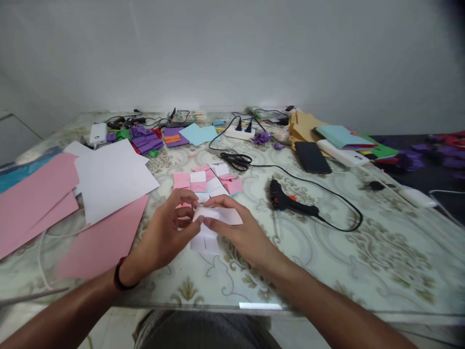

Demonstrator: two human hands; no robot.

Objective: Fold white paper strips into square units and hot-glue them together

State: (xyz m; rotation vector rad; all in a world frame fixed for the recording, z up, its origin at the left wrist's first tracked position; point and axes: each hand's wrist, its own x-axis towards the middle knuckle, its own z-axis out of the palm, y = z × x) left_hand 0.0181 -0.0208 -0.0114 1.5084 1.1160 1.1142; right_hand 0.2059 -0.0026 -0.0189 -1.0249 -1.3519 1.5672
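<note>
Two hands (196, 224), fingers curled, both pinching one creased white paper (223, 216).

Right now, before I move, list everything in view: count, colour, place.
Folded paper piece: one, white, between both hands
Creased paper: white, below it, count unclear
Folded paper squares: many, pink and white, beyond the hands
Paper sheets: several, white and pink, left
Hot glue gun: one, black, right
Scissors: one, black, centre
Phone-like slab: one, black, right rear
Socket strip: one, white, rear centre
Folded paper strips: many, mostly purple, left rear
Paper squares: light blue, rear, overlapping
Paper stack: one, tan, right rear
Patterned tabletop: one, pale green and brown, beneath
Rear clutter: too small to count
Left hand: dark wristband, grip on paper
Right hand: grip on paper
</note>
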